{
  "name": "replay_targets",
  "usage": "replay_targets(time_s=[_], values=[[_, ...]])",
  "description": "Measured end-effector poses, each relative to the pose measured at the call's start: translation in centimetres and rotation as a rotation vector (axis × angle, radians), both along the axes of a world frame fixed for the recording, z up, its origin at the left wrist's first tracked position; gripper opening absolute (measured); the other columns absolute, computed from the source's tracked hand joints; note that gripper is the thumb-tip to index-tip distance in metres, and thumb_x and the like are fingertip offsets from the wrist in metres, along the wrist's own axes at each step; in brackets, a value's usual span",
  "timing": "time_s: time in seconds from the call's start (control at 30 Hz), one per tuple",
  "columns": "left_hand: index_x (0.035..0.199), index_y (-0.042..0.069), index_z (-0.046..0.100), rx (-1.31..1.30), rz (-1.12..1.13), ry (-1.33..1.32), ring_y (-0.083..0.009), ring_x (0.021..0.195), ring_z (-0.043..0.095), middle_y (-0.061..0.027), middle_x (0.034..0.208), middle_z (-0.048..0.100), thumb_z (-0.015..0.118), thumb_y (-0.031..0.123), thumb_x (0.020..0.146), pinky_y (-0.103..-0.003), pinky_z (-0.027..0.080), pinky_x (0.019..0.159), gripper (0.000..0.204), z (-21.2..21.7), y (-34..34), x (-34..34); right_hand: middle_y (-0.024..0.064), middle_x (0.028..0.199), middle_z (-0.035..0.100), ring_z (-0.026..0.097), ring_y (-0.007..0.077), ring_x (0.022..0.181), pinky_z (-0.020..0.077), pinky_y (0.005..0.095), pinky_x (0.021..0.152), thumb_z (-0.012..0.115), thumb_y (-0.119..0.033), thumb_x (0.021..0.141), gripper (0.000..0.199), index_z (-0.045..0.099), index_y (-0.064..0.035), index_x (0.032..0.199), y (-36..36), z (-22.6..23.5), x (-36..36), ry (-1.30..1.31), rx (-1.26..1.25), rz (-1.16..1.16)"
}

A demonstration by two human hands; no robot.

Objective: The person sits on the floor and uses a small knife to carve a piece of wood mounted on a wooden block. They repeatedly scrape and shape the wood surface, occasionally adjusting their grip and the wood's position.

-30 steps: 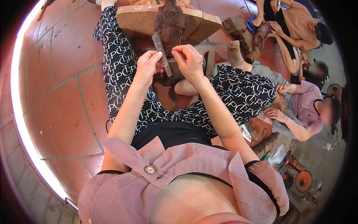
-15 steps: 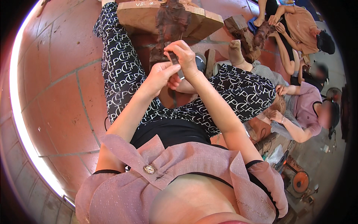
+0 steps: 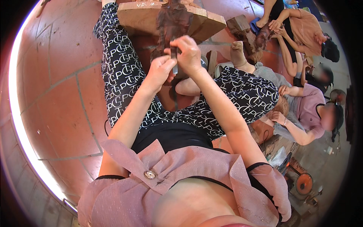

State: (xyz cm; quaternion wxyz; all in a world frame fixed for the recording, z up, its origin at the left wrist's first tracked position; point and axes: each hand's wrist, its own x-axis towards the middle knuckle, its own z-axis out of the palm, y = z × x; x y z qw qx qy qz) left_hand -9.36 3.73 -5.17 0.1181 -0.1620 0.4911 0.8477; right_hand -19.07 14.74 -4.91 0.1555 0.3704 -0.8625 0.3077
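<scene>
My left hand (image 3: 160, 72) and my right hand (image 3: 188, 56) are close together between my legs. Both are closed on a narrow, flat dark strip (image 3: 174, 56) with a paler lower end, held nearly upright. Its exact kind I cannot make out. My left thumb presses along its side, while the right fingers wrap round its upper part. Just beyond the hands stands a dark reddish-brown carved wood figure (image 3: 174, 20), its lower part partly hidden behind them. The hands overlap it in view; whether the strip touches the wood I cannot tell.
A thick pale wooden slab (image 3: 208, 23) lies behind the carving. My patterned trouser legs (image 3: 123, 64) flank the work. At right, co-workers sit on the floor, one handling another dark carving (image 3: 263, 39). An orange round fan (image 3: 304, 184) stands at the lower right. Red tiles (image 3: 56, 109) cover the floor.
Both hands have shifted slightly left and up with the strip, which now stands more upright. The co-worker's hands at the other carving have moved a little.
</scene>
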Motion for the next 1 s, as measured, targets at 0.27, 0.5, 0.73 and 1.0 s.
replay_targets(time_s=[0.27,0.5,0.73,1.0], values=[[0.073,0.009,0.054,0.019,-0.063,-0.067,-0.0089,0.045,0.047,-0.0006,0.057,0.052,0.052,0.026,0.09,-0.022,0.038,0.043,0.024,-2.2,0.6,2.2,0.0068,0.077,0.058,0.06,0.0279,0.073,0.0489,0.037,0.064,0.079,-0.022,0.061,0.025,0.065,-0.0072,0.076,0.9,-1.4,2.1,-0.079,0.095,0.001],[0.092,0.006,0.05,0.044,0.093,0.009,-0.0101,0.043,0.047,-0.0035,0.062,0.052,0.049,0.019,0.095,-0.023,0.039,0.038,0.013,-0.6,1.6,2.2,0.0101,0.077,0.055,0.055,0.0312,0.081,0.0459,0.0409,0.069,0.069,-0.013,0.06,0.013,0.06,-0.0097,0.07,1.1,-0.7,1.3,-0.08,-0.013,0.106],[0.095,0.002,0.05,-0.062,0.162,0.075,-0.0097,0.041,0.042,-0.0036,0.059,0.049,0.045,0.014,0.094,-0.023,0.039,0.04,0.014,1.8,0.6,-1.5,0.0077,0.088,0.055,0.056,0.0295,0.086,0.0487,0.0381,0.074,0.065,-0.005,0.065,0.017,0.061,-0.0071,0.081,-0.3,2.9,-1.1,-0.063,0.0,0.008],[0.095,0.003,0.05,0.023,0.104,-0.051,-0.0099,0.04,0.04,-0.0035,0.057,0.048,0.042,0.015,0.094,-0.023,0.036,0.037,0.014,0.7,0.5,1.5,0.0073,0.085,0.055,0.055,0.0295,0.087,0.0477,0.0402,0.076,0.065,-0.005,0.064,0.014,0.061,-0.0066,0.077,0.7,1.3,1.8,-0.076,0.021,0.047]])
